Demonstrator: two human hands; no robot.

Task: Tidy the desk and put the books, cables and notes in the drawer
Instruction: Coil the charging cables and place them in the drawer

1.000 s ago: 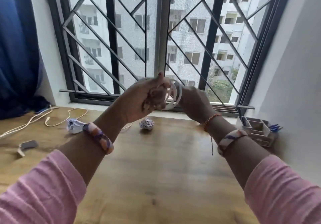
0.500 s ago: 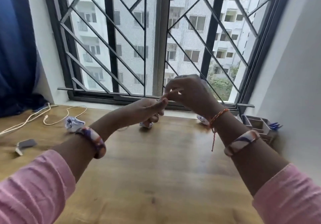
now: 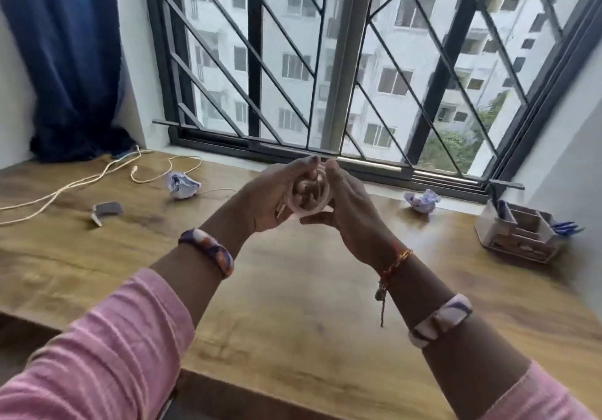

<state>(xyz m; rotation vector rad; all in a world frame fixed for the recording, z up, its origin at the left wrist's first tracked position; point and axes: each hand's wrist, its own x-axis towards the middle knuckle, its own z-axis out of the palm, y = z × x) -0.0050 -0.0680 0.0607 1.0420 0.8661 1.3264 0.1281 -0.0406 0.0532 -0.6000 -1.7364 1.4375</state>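
Note:
A white cable [image 3: 321, 203] is wound into a small coil and held in the air above the wooden desk [image 3: 293, 305]. My left hand [image 3: 270, 196] grips the coil, with its fingers curled through the loops. My right hand [image 3: 350, 206] pinches the coil from the right side. A second, cream cable [image 3: 107, 172] lies loose across the desk's far left. One crumpled note [image 3: 182, 184] lies near it, and another crumpled note [image 3: 422, 201] lies at the far right by the window sill.
A small grey adapter [image 3: 106, 211] lies at the left. A desk organiser [image 3: 518, 230] with blue pens stands at the far right by the wall. A barred window runs along the back, and a blue curtain [image 3: 65, 61] hangs at the left.
My hands have come lower and closer together around the coil. The right hand, which was raised above the left half a second ago, now holds the coil's right side.

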